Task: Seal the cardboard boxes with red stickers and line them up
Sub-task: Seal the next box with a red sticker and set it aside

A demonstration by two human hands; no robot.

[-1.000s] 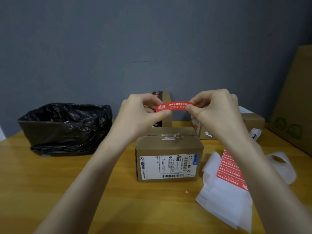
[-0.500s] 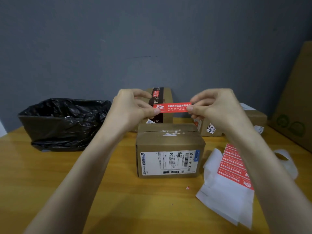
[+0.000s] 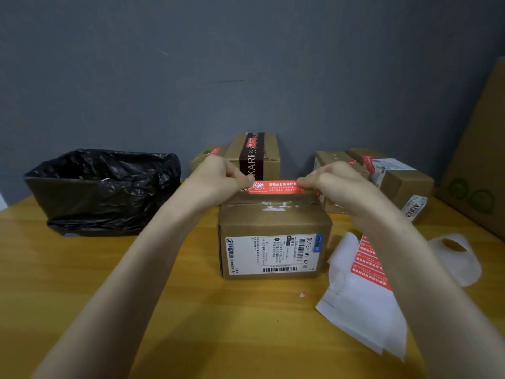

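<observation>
A brown cardboard box (image 3: pixel 273 222) with a white shipping label on its front stands in the middle of the table. Just above its far top edge I hold a red sticker (image 3: pixel 276 186) stretched flat between both hands. My left hand (image 3: pixel 218 179) pinches its left end and my right hand (image 3: pixel 330 181) pinches its right end. Whether the sticker touches the box top I cannot tell. Behind stand more boxes: one with a dark band (image 3: pixel 257 154), a small one (image 3: pixel 205 157) to its left, and others (image 3: pixel 401 181) at the right with red stickers on them.
A bin lined with a black bag (image 3: pixel 106 187) sits at the left. White backing sheets with red stickers (image 3: pixel 366 266) lie right of the box, beside a curled white sheet (image 3: pixel 456 258). A large cardboard panel (image 3: pixel 481 165) leans at the far right.
Both hands have lowered and moved the red sticker forward, from above the box down to its far top edge.
</observation>
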